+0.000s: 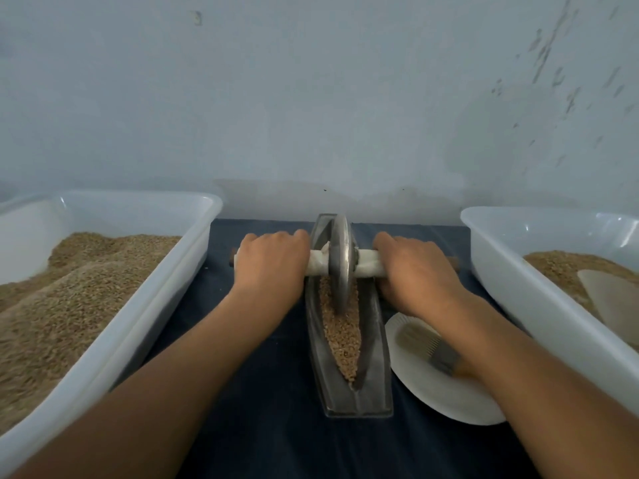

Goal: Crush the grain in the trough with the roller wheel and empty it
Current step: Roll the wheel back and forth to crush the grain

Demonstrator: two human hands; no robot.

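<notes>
A boat-shaped metal trough (375,344) lies lengthwise on a dark blue cloth, with brown grain (342,337) along its groove. A metal roller wheel (340,261) stands upright in the far half of the trough, on the grain. Its axle is wrapped in white cloth. My left hand (271,262) grips the axle left of the wheel. My right hand (415,271) grips the axle on the right. Both hands lie palm down with fingers curled over the handle.
A white tub (145,305) heaped with grain stands on the left. Another white tub (518,288) on the right holds grain and a pale scoop (612,299). A white paper plate (439,392) with a brush (428,347) lies right of the trough. A pale wall rises behind.
</notes>
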